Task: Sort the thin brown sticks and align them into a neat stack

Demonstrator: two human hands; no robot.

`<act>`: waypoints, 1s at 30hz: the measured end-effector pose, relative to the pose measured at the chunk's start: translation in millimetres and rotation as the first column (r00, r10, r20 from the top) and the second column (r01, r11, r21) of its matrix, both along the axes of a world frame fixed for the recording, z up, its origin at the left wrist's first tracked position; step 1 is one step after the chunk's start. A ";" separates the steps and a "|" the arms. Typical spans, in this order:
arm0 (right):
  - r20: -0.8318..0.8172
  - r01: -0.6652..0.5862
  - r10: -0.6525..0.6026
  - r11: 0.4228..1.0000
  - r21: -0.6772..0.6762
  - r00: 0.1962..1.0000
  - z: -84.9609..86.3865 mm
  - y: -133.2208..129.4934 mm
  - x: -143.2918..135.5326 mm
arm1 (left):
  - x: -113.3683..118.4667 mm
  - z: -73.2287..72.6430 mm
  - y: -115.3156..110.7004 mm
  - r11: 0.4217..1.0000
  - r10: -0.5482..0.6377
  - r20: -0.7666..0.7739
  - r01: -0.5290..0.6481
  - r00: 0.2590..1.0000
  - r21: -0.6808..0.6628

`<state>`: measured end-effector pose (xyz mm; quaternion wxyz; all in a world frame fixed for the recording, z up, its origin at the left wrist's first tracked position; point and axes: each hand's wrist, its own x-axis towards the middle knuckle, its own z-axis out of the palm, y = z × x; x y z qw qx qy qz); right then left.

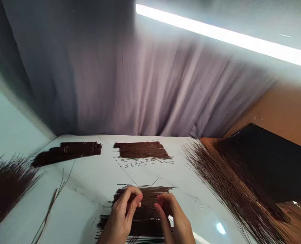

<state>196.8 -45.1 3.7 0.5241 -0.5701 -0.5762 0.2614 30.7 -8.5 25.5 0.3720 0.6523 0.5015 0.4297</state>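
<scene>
At the far left a loose heap of dark sticks [3,186] fans over the edge of the white table [89,189], and a few stray sticks [54,195] lie just beside it. Behind them sit tied bundles [67,152].

The left hand [122,215] comes up from the bottom edge, palm inward, fingers curled and pinched narrow at the tips on the flat pile of thin brown sticks [145,203] lying crosswise at the near middle of the table. The right hand [173,217] mirrors it just beside, fingers bent and close together, tips touching the same pile; whether it grips any stick I cannot tell.

Farther back lies another neat layer of sticks [142,150]. To the right a large loose sheaf [224,179] spreads toward a dark board [272,159].

A grey curtain [140,84] hangs behind the table, with a bright light strip [229,35] above.
</scene>
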 end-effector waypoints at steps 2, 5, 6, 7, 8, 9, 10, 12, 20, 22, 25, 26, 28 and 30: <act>0.055 0.008 -0.009 1.000 0.025 0.998 -5.8 0.4 -2.9 | 2.4 -0.8 2.9 0.999 0.011 0.083 -0.008 0.997 -0.032; 0.137 0.030 -0.037 0.998 0.055 0.990 -11.5 1.3 -2.9 | 2.1 -3.5 10.0 0.994 -0.011 0.135 0.026 0.991 -0.109; 0.156 0.034 -0.044 0.997 0.066 0.987 -13.0 1.5 -3.0 | 1.1 -3.9 12.1 0.989 -0.019 0.141 0.039 0.990 -0.140; 0.169 0.036 -0.048 0.996 0.078 0.984 -14.4 1.7 -3.3 | 0.1 -4.0 13.8 0.985 -0.024 0.146 0.049 0.989 -0.166; 0.178 0.034 -0.050 0.995 0.089 0.983 -15.7 1.7 -3.8 | -0.9 -3.6 14.9 0.982 -0.024 0.151 0.052 0.988 -0.184; 0.183 0.032 -0.049 0.995 0.098 0.982 -16.9 1.7 -4.4 | -1.6 -3.1 15.5 0.979 -0.020 0.156 0.051 0.988 -0.196; 0.185 0.029 -0.048 0.994 0.103 0.982 -17.8 1.6 -4.9 | -2.0 -2.7 15.6 0.977 -0.011 0.161 0.045 0.987 -0.209; 0.188 0.021 -0.041 0.994 0.106 0.981 -18.8 1.5 -5.7 | -1.8 -2.4 14.9 0.966 0.009 0.175 0.036 0.984 -0.255; 0.173 -0.069 0.034 0.977 0.202 0.984 -16.3 5.9 -7.1 | 4.6 -2.7 10.2 0.954 0.113 0.277 -0.026 0.954 -0.299; 0.172 -0.094 0.057 0.971 0.221 0.984 -17.4 7.6 -6.6 | 5.8 -2.2 9.1 0.956 0.145 0.287 -0.059 0.947 -0.286; 0.168 -0.113 0.075 0.967 0.230 0.983 -20.0 9.4 -4.8 | 6.4 -4.0 8.0 0.961 0.151 0.295 -0.070 0.943 -0.268; 0.165 -0.118 0.081 0.966 0.228 0.983 -20.7 9.7 -4.1 | 6.3 -5.3 7.8 0.963 0.148 0.295 -0.070 0.944 -0.260; 0.157 -0.129 0.096 0.967 0.219 0.983 -21.3 9.8 -3.1 | 6.2 -8.1 7.5 0.966 0.146 0.293 -0.073 0.945 -0.248; 0.155 -0.139 0.107 0.968 0.210 0.982 -21.3 9.4 -2.6 | 6.4 -10.6 7.2 0.965 0.151 0.289 -0.078 0.945 -0.249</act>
